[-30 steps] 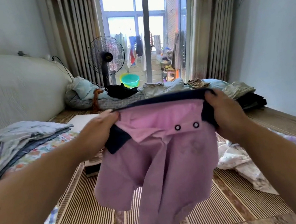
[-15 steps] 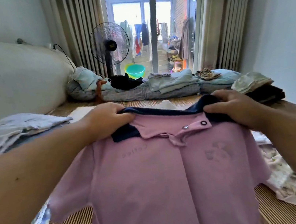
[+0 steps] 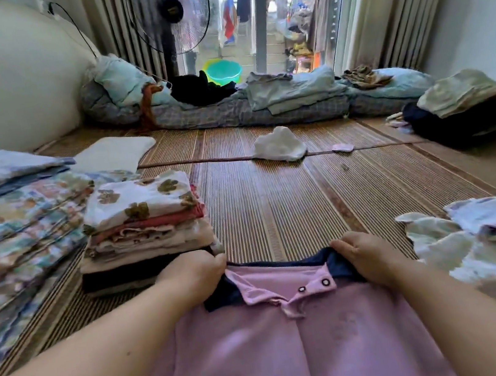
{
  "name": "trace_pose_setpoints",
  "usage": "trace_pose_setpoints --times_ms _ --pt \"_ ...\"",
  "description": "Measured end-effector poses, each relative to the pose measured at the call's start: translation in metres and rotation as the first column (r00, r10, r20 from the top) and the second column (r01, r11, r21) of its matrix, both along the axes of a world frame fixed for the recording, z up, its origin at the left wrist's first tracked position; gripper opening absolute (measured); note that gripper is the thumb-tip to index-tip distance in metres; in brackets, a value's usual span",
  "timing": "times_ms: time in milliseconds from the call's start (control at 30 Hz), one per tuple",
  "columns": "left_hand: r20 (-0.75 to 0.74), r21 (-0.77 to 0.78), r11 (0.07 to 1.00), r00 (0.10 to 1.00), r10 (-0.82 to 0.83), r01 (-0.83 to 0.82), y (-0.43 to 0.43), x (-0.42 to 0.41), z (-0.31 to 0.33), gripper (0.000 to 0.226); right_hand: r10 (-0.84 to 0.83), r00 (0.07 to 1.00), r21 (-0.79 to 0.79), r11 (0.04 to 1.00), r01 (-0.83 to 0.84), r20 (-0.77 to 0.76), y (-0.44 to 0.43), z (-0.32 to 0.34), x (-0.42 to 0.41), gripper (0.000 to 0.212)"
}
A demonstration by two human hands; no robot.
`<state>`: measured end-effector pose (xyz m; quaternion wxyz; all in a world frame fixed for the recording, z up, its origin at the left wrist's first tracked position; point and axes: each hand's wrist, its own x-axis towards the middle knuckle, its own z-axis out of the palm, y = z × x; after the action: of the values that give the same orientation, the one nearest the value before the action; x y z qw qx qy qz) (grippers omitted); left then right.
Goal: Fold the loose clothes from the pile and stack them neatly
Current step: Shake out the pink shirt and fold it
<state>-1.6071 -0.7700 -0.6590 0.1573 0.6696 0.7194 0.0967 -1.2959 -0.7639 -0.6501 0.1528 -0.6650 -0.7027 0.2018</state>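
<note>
A pink polo shirt with a navy collar and two snap buttons lies spread front-up on the woven mat right before me. My left hand grips the collar's left end and my right hand grips its right end, both pressing it down at the shoulders. A neat stack of folded clothes, topped by a white flowered piece, stands just beyond my left hand. A loose pile of pale patterned clothes lies to the right of my right hand.
Flowered bedding fills the left side. A crumpled white cloth lies mid-mat. Dark and pale folded clothes sit at the far right. Rolled quilts and pillows line the far end, with a standing fan behind them.
The shirt was held up in the air by its collar; both hands have brought it down and laid it flat on the mat. My head has tilted downward.
</note>
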Motion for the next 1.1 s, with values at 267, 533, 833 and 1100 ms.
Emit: trace_pose_setpoints --times_ms 267,533,833,1100 --pt "-0.162 0.099 0.995 0.987 0.007 0.009 -0.004 0.006 -0.039 0.029 -0.027 0.995 0.11 0.994 0.016 0.098 0.006 -0.032 -0.004 0.018" --pt "-0.294 0.07 0.928 0.896 -0.331 0.366 0.011 0.077 -0.017 0.036 -0.052 0.959 -0.088 0.993 0.08 0.277 0.004 -0.008 -0.044 0.031" --pt "-0.051 0.207 0.886 0.909 -0.413 0.414 0.021 0.07 -0.031 0.013 -0.077 0.986 -0.158 0.982 0.1 0.147 0.001 -0.02 -0.034 0.019" --pt "0.006 0.229 0.915 0.939 -0.343 0.333 0.018 0.041 -0.045 0.016 -0.11 0.982 -0.189 0.979 0.081 -0.152 -0.004 -0.025 -0.015 0.008"
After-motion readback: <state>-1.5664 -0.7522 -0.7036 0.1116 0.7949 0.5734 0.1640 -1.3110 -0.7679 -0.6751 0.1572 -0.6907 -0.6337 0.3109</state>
